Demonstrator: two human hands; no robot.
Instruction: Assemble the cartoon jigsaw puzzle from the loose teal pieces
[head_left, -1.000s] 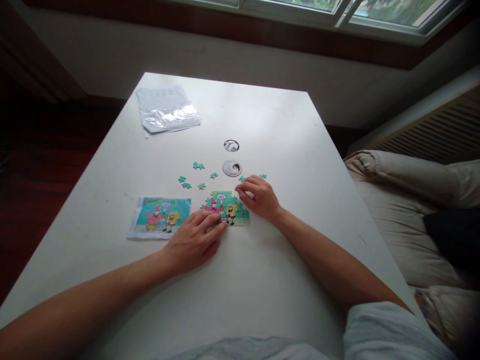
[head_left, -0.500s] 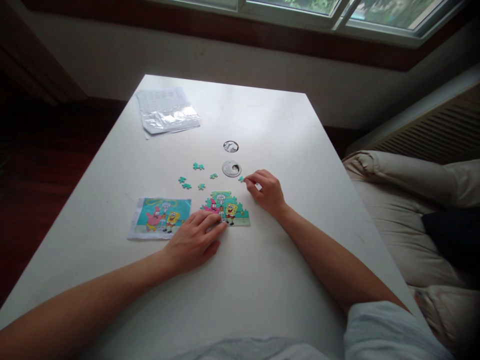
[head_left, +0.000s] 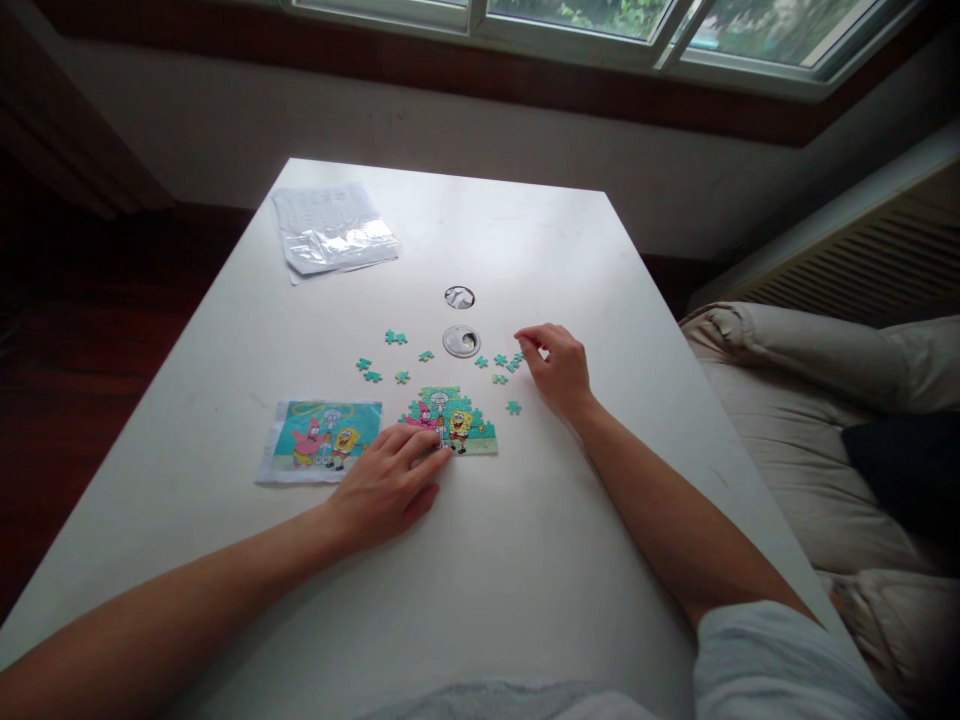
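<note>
The SpongeBob jigsaw puzzle lies mostly joined on the bench beneath the left hand, laid open, with its 2 upper corners unfilled and loose jigsaw pieces beside the curled right hand, whose grip I cannot tell.

A head-worn camera looks forward and down across the table.

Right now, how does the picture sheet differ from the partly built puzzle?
The picture sheet has straight outer edges where visible, while the partly built puzzle has a stepped, jagged upper outline. The picture sheet has a pale margin on its left; the partly built puzzle shows none. The picture sheet also looks larger than the partly built puzzle. Both show pink and yellow cartoon figures against blue-green.
</note>
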